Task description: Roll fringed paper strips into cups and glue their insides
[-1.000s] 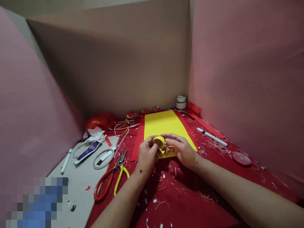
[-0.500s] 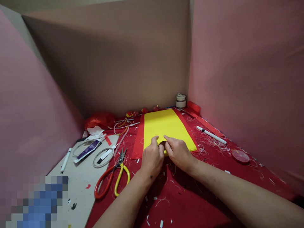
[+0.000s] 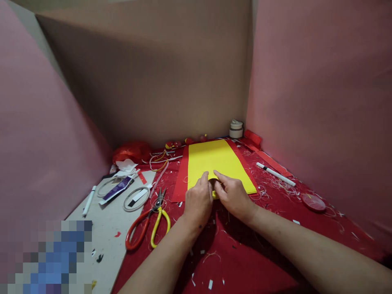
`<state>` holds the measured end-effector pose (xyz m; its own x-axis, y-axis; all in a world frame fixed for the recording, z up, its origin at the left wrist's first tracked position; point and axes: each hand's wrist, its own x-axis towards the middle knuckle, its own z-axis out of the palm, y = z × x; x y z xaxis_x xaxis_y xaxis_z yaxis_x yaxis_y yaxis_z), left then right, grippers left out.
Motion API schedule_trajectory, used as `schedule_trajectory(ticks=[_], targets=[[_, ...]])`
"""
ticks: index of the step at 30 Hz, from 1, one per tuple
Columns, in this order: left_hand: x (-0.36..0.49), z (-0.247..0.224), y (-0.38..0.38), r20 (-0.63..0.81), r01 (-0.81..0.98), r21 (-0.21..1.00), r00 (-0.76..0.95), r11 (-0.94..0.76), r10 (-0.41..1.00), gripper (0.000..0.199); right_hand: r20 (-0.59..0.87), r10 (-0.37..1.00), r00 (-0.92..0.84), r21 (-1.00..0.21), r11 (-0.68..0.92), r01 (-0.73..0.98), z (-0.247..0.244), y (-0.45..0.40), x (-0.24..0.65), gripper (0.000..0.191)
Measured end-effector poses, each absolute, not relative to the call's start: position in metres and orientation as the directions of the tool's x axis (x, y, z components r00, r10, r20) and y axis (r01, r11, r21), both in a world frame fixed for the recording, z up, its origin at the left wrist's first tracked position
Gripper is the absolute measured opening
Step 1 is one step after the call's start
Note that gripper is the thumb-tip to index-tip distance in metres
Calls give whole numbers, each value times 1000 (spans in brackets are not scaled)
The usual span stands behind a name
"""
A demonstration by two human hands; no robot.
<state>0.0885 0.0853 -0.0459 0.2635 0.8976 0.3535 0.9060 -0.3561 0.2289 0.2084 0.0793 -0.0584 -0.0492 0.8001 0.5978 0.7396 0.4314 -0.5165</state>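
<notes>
A stack of yellow sheets (image 3: 214, 159) lies on wider red sheets (image 3: 181, 175) in the middle of the red cloth. At its near edge, my left hand (image 3: 199, 198) and my right hand (image 3: 233, 196) are close together, fingers bent. Between them they pinch the near edge of the yellow sheets, where a dark curved gap (image 3: 214, 180) shows. Both forefingers point forward over the yellow surface. The thumbs are partly hidden. Scissors (image 3: 158, 204) with one red and one yellow handle lie spread left of my left hand.
On the left, a grey board (image 3: 107, 241) bears a white pen, a purple packet and a ring. A white marker (image 3: 275, 174) and round clear lid (image 3: 314, 202) lie right. A white jar (image 3: 236, 128) stands behind. Thread and scraps litter the red cloth (image 3: 239, 261). Pink walls flank both sides.
The whole view has shifted slightly, so things appear a little further right. Both hands remain at the near edge of the yellow sheets, with the fingers only slightly moved.
</notes>
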Motion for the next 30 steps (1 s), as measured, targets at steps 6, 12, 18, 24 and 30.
schedule_trajectory(ticks=[6,12,18,24,30], targets=[[90,-44,83,382,922,158,273,-354,883,38,597,799,-65,-487,426,762,-59,81,209,36],[90,-45,84,352,921,152,288,-358,891,38,596,802,-48,-517,428,741,-58,80,210,36],[90,-45,85,356,916,147,302,-372,884,38,609,791,-53,-501,435,748,-58,80,209,38],[89,-46,84,407,913,146,294,-380,865,36,598,798,-78,-494,443,748,-59,80,210,37],[90,-47,81,389,898,125,348,-423,853,34,621,783,-31,-525,445,726,-63,82,211,37]])
